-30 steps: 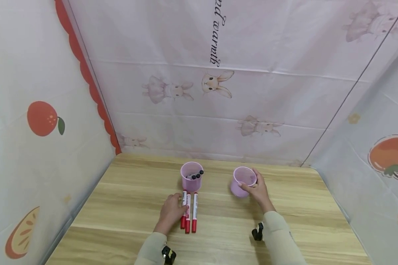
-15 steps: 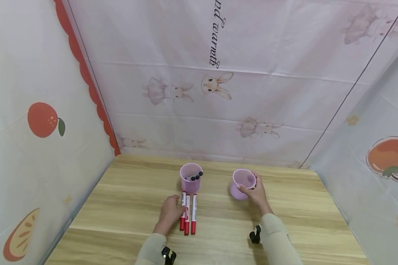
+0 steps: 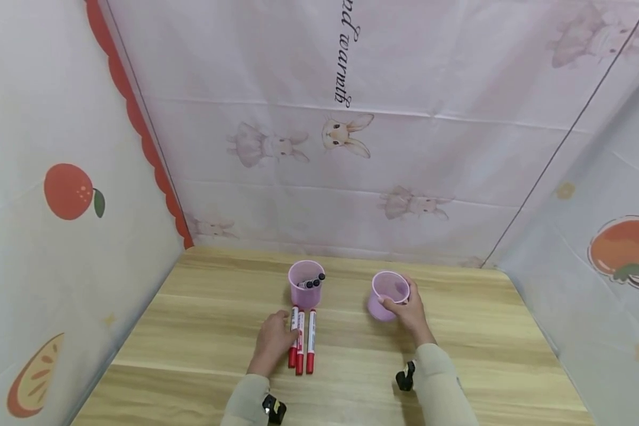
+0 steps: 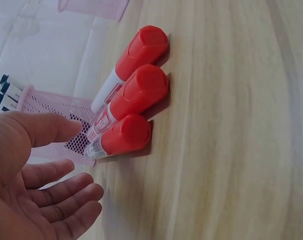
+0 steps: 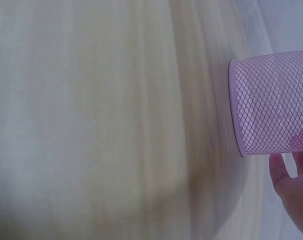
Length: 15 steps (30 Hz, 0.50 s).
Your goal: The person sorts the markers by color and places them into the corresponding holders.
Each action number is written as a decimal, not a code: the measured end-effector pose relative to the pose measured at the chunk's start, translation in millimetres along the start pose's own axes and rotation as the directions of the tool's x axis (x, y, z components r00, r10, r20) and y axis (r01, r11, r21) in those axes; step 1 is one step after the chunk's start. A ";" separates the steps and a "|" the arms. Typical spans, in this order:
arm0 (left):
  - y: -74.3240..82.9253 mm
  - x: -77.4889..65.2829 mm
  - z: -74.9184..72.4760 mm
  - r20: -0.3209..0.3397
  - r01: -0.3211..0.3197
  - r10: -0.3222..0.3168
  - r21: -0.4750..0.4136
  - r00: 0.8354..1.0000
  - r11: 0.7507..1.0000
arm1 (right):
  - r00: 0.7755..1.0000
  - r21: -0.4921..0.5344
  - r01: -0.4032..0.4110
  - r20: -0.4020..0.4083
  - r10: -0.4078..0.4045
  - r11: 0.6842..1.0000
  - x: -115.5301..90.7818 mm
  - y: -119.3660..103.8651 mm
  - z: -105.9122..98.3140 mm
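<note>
Three white markers with red caps lie side by side on the wooden table, caps toward the person. Just left of them is my left hand, its thumb reaching over the nearest marker and its fingers loosely bent in the left wrist view, with nothing gripped. Beyond the markers stands a pink mesh pen holder with several black-ended markers leaning in it. My right hand holds a second pink mesh pen holder around its right side, thumb at the front; no pens show inside it.
The wooden table ends at a printed fabric backdrop behind the pen holders. Fabric walls flank it on both sides. Table surface lies between the two pen holders and in front of the right one.
Both hands keep nearly the same places; the right forearm has drifted slightly left, and the right pen holder a touch left with it. The markers stay where they were.
</note>
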<state>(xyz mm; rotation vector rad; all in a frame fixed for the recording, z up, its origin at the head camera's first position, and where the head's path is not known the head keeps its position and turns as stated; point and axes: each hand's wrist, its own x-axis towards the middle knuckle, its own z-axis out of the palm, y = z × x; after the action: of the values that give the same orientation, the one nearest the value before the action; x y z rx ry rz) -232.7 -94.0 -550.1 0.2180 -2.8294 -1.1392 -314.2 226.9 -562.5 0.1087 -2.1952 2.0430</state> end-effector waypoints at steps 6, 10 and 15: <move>-0.1 -0.8 0.6 -0.013 -0.004 0.004 -0.021 1.000 1.000 | 1.000 -0.051 0.025 -0.014 -0.025 0.998 -1.8 2.3 0.9; -1.5 0.8 2.5 -0.016 -0.005 0.005 -0.021 1.000 1.000 | 0.998 -0.061 0.047 -0.027 -0.049 0.997 -2.1 4.3 1.2; -2.4 2.1 4.1 -0.014 -0.005 0.005 -0.012 1.000 1.000 | 0.998 -0.067 0.048 -0.028 -0.050 0.997 -3.2 4.3 1.1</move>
<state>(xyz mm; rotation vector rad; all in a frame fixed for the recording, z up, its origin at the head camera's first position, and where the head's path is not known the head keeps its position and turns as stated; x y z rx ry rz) -235.1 -93.2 -554.6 0.2178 -2.8086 -1.1481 -311.8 225.9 -567.3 0.1231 -2.2181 1.9316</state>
